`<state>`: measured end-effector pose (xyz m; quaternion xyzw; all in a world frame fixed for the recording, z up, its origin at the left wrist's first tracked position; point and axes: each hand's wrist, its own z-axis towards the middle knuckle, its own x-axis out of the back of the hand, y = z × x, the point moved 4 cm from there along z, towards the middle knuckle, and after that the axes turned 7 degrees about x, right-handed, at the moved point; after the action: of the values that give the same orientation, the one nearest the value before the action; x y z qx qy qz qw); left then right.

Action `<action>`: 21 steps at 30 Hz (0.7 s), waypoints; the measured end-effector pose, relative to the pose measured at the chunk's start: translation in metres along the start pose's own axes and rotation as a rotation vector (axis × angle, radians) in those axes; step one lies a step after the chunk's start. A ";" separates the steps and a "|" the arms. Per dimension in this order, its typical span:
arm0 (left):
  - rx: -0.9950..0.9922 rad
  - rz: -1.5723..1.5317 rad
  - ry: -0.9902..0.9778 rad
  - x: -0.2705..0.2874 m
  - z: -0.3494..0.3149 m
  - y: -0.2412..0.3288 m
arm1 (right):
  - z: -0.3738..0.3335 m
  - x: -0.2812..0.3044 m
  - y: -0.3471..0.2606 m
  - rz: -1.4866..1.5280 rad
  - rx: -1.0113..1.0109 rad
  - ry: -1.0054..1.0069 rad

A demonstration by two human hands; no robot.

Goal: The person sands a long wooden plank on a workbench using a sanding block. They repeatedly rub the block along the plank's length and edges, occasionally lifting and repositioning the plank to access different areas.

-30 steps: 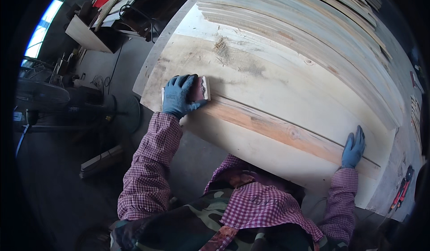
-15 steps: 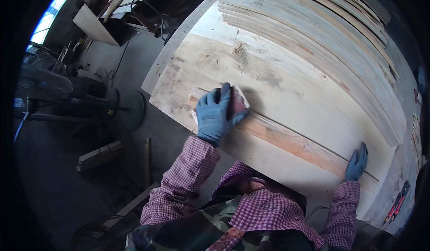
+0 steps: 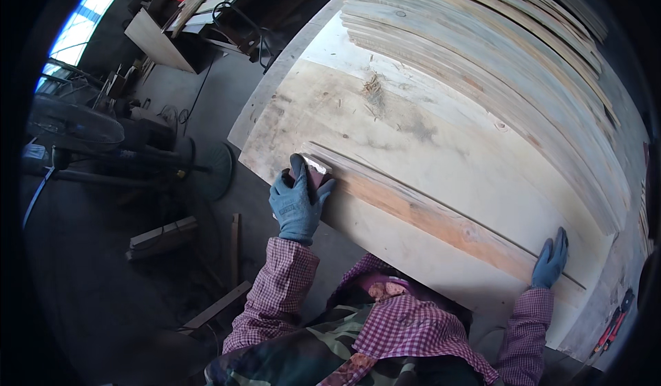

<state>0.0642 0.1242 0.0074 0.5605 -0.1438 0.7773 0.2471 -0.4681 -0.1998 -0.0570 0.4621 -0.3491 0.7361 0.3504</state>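
A long reddish-brown wooden plank point(image 3: 427, 215) lies slantwise on the pale worktable point(image 3: 406, 248), along its near side. My left hand point(image 3: 297, 204), in a blue-grey work glove, is closed round a sanding block point(image 3: 315, 173) wrapped in dark reddish sandpaper. The block is at the plank's left end; its underside is hidden. Near the other end, my right hand point(image 3: 549, 262), gloved alike, rests on the plank with its fingers stretched out and pressing down.
Several long boards point(image 3: 482, 76) are stacked along the table's far side. A small heap of shavings point(image 3: 374, 90) lies mid-table. Red-handled pliers point(image 3: 613, 323) sit at the right edge. A standing fan point(image 3: 76, 124) and wood offcuts point(image 3: 162, 238) are on the left floor.
My left hand has slid the sanding block left and nearer along the plank to its left end. My right hand has stayed at the right end.
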 end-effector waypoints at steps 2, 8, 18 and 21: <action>0.016 0.001 -0.135 0.002 0.013 0.001 | -0.002 0.001 0.000 0.002 0.011 0.006; 0.194 0.067 -0.334 -0.025 0.115 -0.014 | 0.001 0.007 -0.009 -0.003 -0.011 0.005; 0.041 0.000 -0.237 -0.019 0.105 -0.010 | -0.006 0.030 -0.146 0.057 0.584 -0.350; -0.033 0.050 -0.185 -0.005 0.067 0.001 | -0.014 0.016 -0.136 -0.008 0.502 -0.261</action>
<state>0.1182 0.0886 0.0249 0.6217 -0.1929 0.7257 0.2227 -0.3653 -0.1159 -0.0208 0.6265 -0.1962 0.7325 0.1801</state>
